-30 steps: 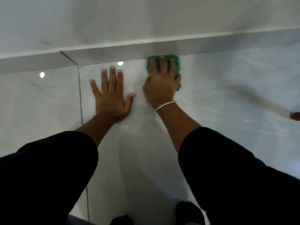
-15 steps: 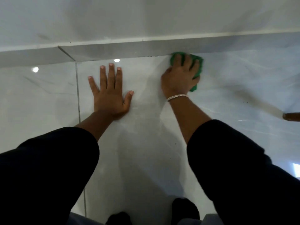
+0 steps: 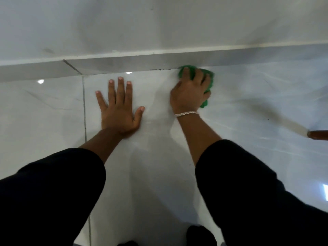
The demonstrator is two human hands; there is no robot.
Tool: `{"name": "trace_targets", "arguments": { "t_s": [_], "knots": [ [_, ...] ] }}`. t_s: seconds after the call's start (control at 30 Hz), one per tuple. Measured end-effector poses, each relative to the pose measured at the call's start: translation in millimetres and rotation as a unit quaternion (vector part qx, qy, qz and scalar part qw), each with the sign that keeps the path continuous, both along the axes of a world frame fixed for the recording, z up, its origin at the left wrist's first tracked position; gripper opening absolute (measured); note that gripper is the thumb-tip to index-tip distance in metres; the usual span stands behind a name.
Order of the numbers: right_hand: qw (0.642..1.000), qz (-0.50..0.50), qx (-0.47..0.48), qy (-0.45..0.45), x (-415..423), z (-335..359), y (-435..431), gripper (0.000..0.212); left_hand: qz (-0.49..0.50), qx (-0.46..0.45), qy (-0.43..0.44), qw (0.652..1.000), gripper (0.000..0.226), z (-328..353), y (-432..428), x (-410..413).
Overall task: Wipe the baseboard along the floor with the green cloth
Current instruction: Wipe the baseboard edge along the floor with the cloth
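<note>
A grey baseboard [image 3: 134, 63] runs across the view where the white wall meets the glossy tiled floor. My right hand [image 3: 190, 92] presses the green cloth [image 3: 208, 80] onto the floor right at the foot of the baseboard, fingers curled over it; a silver bracelet sits on that wrist. Most of the cloth is hidden under the hand. Small dark specks lie along the joint just left of the cloth. My left hand [image 3: 119, 107] lies flat on the floor, fingers spread, holding nothing, a short way left of the right hand.
A brown wooden furniture leg [image 3: 317, 134] stands at the right edge. A grout line [image 3: 84, 110] runs down the floor left of my left hand. My dark sleeves and knees fill the bottom of the view. The pale floor tile [image 3: 257, 96] extends to the right.
My right hand slid the green cloth to the right along the baseboard's foot, then slightly back left. My left hand stayed planted on the floor.
</note>
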State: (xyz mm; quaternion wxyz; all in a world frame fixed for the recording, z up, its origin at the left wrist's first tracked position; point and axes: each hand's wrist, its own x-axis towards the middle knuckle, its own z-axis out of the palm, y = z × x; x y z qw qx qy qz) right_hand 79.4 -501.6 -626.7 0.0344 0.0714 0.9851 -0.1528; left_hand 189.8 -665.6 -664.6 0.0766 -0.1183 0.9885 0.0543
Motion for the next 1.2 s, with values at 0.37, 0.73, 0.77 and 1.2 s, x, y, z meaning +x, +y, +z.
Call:
{"name": "trace_targets", "arguments": {
  "t_s": [0.37, 0.73, 0.77, 1.2],
  "knots": [
    [0.998, 0.058, 0.005, 0.020, -6.7, -1.4, 22.2, 0.045, 0.007, 0.003, -0.002, 1.000, 0.086, 6.4, 0.9, 2.1],
    [0.979, 0.203, -0.014, 0.011, 39.4, 6.2, -78.9, 0.048, 0.004, -0.016, -0.010, 1.000, 0.099, -1.6, -1.3, 1.8],
    [0.975, 0.219, -0.014, 0.021, 31.6, 7.1, -73.0, 0.047, 0.005, -0.014, -0.010, 1.000, 0.096, -0.1, -1.7, 1.5],
    [0.996, 0.064, 0.047, 0.028, 6.9, 1.9, -23.9, 0.050, 0.007, 0.003, -0.003, 1.000, 0.086, 2.5, 0.5, -0.2]
  ]
}}
